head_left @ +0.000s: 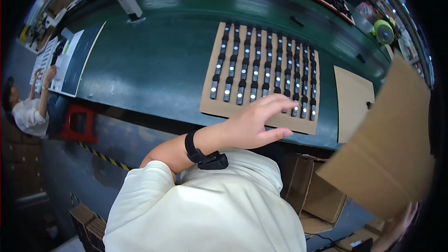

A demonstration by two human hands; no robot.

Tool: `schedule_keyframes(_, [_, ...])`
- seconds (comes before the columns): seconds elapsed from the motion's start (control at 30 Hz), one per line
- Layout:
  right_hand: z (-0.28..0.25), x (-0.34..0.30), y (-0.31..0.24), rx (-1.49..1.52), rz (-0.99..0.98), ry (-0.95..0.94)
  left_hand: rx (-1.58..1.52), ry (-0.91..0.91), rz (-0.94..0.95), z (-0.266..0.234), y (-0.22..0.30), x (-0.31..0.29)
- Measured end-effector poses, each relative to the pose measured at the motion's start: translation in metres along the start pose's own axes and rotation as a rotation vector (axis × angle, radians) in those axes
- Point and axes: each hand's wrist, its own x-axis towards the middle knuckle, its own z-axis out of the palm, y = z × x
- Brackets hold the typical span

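Green bench (154,56), with red stool (84,130) at left; left hand (252,123) is spread, right hand (409,217) grips cardboard sheet (380,154).

the flat tan cardboard sheet (380,144) at right looks matt, the small black oblong devices (255,73) plastic, the long green tabletop (149,60) glossy.

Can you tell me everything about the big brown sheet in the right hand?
The sheet is plain brown, thin and broad, and looks like cardboard. It is held up at a slant on the person's right, and in this view hides part of another brown piece lying on the green table. The right hand, a bit blurred, holds its lower edge.
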Motion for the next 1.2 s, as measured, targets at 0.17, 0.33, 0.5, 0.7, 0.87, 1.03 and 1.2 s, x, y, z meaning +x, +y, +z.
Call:
schedule_keyframes(0.17, [0.194, 0.005, 0.068, 0.2, 0.108, -0.426, -0.405, 0.067, -0.157, -0.029, 0.005, 0.007])
schedule_keyframes(0.33, [0.337, 0.013, 0.103, 0.148, 0.296, -0.71, -0.284, 0.315, -0.335, -0.089, -0.025, 0.021])
schedule_keyframes(0.5, [0.4, 0.025, 0.112, -0.296, 0.265, -0.88, 0.013, 0.282, -0.563, -0.131, -0.058, 0.019])
schedule_keyframes(0.7, [0.444, 0.014, 0.125, -0.43, 0.284, -0.991, 0.193, 0.234, -0.726, -0.138, -0.079, 0.008])
schedule_keyframes(0.87, [0.455, 0.007, 0.136, -0.409, 0.311, -1.005, 0.218, 0.208, -0.773, -0.146, -0.084, 0.011])
schedule_keyframes(1.03, [0.452, 0.014, 0.144, -0.408, 0.323, -1.018, 0.24, 0.152, -0.813, -0.14, -0.097, 0.015])
schedule_keyframes(1.2, [0.452, 0.024, 0.144, -0.364, 0.298, -0.946, 0.169, 0.269, -0.76, -0.131, -0.118, 0.019])
